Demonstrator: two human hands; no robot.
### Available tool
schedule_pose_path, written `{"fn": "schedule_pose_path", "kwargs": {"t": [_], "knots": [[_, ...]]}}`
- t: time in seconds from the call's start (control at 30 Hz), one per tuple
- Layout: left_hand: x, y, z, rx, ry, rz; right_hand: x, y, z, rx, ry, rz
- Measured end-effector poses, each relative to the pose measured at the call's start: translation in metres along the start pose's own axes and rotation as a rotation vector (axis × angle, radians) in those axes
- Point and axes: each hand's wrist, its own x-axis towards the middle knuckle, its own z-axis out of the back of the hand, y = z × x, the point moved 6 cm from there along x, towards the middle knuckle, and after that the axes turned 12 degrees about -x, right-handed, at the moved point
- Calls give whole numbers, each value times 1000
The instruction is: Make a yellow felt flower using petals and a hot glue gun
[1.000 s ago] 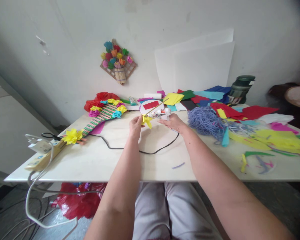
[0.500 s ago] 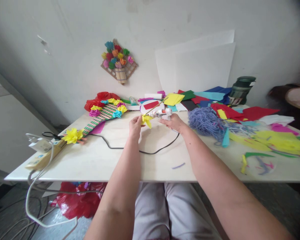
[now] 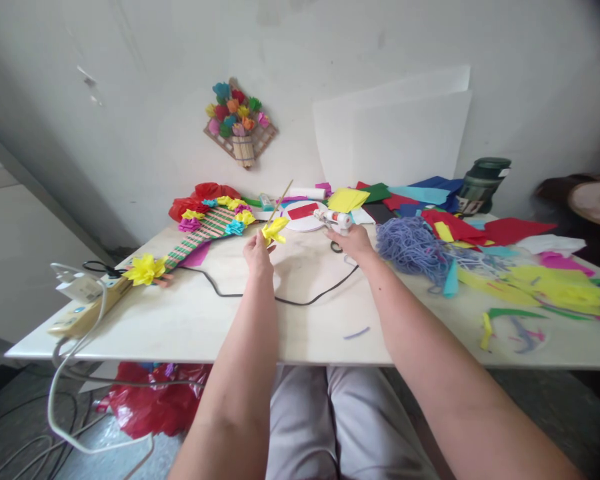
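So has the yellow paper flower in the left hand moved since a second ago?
Yes. The yellow paper flower in the left hand has moved left, away from the glue gun and toward the striped guitar craft.

Paper flower (image 3: 273,230) w/ stick left of glue gun (image 3: 333,219); yarn (image 3: 411,241) further right, on table (image 3: 190,320).

Head-worn view, down over table (image 3: 190,320)
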Motion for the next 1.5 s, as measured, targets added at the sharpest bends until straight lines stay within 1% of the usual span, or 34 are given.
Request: {"fn": "schedule_pose_path", "kwargs": {"t": [0.07,0.1,0.23,0.37,0.5,0.7,0.77,0.83,0.9,0.97,1.03,1.1,1.13,1.23,1.4,1.5], "knots": [[0,-2,1,-11,-7,-11,0,1,2,-211,-11,13],[0,-3,1,-12,-9,-15,0,3,0,-283,13,30],[1,-3,1,-11,8,-22,-7,14,-13,-438,161,156],[1,-2,-3,-13,60,-27,-18,27,-28,-679,216,291],[-2,1,-10,14,142,-16,-30,39,-43,-785,250,382],[-9,6,-21,110,263,22,-40,43,-56,-835,319,428],[-11,6,-23,127,287,27,-40,43,-55,-828,296,455],[-12,6,-25,137,304,32,-37,42,-49,-803,220,475],[-13,7,-26,150,328,33,-32,41,-38,-752,89,460],[-13,7,-28,167,358,33,-27,41,-22,-673,-84,443],[-15,9,-30,184,393,33,-26,45,-7,-594,-260,486],[-17,10,-33,198,427,40,-27,48,4,-551,-371,549],[-18,10,-34,204,444,45,-27,49,7,-547,-396,573],[-24,11,-38,218,509,73,-26,52,8,-583,-374,631],[-35,13,-44,242,626,117,-26,55,-2,-619,-242,753],[-39,13,-46,258,680,123,-25,55,-9,-623,-143,779]]}}
